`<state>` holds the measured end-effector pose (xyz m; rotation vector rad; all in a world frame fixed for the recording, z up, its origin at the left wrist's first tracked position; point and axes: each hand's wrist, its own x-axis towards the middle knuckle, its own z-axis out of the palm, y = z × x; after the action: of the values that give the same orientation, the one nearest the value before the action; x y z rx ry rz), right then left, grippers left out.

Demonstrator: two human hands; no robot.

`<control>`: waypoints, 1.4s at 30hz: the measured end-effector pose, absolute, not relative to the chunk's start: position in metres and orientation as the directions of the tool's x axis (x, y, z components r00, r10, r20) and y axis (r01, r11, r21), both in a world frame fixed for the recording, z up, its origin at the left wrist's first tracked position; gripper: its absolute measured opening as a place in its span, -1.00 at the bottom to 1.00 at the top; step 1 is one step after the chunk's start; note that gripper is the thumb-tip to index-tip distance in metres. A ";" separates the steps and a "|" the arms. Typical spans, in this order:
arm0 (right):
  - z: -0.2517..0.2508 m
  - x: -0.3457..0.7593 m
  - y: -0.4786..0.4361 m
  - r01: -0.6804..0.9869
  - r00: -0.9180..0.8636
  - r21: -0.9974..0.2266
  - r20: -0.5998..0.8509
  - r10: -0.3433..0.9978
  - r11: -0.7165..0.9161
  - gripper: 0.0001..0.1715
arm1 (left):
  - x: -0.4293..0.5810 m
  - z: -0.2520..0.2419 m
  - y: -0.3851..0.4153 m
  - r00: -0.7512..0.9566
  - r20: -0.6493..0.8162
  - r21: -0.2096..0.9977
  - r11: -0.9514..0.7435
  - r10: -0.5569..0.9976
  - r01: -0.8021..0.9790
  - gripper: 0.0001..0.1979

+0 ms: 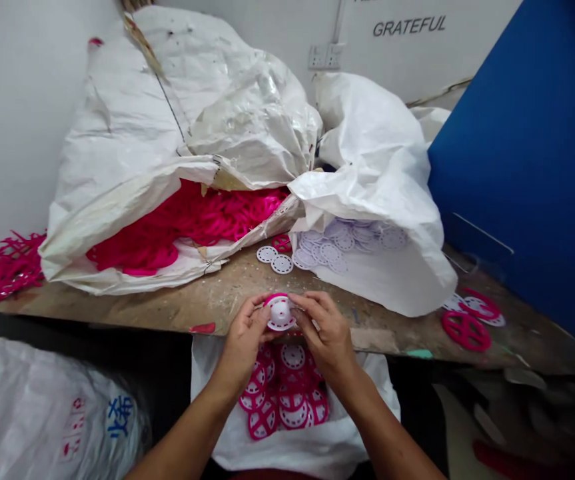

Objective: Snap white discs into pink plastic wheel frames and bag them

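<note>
We list a table (167, 303), a sack of pink wheels (117, 127) and a sack of white discs (377, 153), both still well stocked, a small pile of paired wheels (282, 393) below the table's edge, and the left hand (242, 340) and right hand (324, 327) gripping one wheel (280, 313) above that pile.

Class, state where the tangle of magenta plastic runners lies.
The magenta runners sit far left in the head view, on the wooden workbench, beside the white woven sack.

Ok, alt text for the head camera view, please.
The left hand and right hand hold a pink-and-white plastic wheel over a pile of similar wheels on a white cloth, before a worn workbench with white sacks of magenta pieces.
</note>
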<state>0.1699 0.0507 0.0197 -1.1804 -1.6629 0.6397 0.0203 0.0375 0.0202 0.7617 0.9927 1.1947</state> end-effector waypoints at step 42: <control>0.020 0.254 0.149 0.751 0.093 -0.654 0.240 0.966 0.090 -0.52 | -0.058 0.032 0.052 0.223 -0.116 0.858 -0.016 0.968 0.513 -0.65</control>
<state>0.2539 0.1486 0.0201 -1.7058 -1.7032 0.4102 -0.0577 0.0524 0.0315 1.6520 1.4068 0.6773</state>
